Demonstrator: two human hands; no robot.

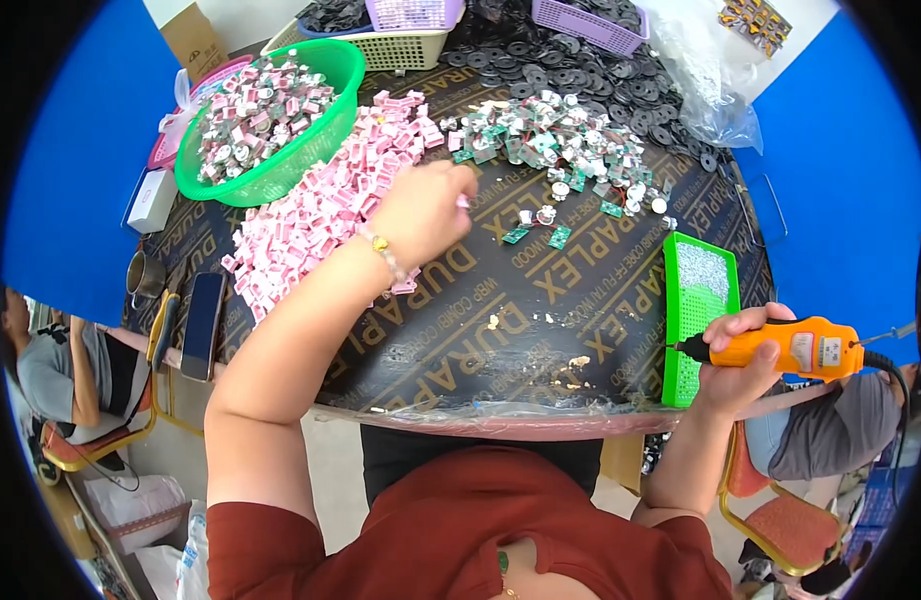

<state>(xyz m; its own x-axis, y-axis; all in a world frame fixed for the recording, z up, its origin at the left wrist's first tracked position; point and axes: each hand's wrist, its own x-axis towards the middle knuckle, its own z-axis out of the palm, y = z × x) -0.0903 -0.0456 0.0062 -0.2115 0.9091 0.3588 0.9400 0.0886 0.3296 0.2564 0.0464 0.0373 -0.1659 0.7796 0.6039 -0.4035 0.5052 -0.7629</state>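
Holding an orange electric screwdriver [796, 347] over a green tray [695, 312] at the lower right of the frame.
The right hand [738, 382] wraps its grip round the tool; small silvery pieces [702, 270] cover the tray's upper end. Near centre, the left hand [426, 208] curls beside the heap of pink plastic housings [316, 215]; whether its grip pinches one, I cannot tell. Green circuit boards [560, 238] lie to its right on the black tabletop [431, 345].

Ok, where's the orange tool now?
The orange tool is at the head view's right, in the right hand, its tip over the green tray.
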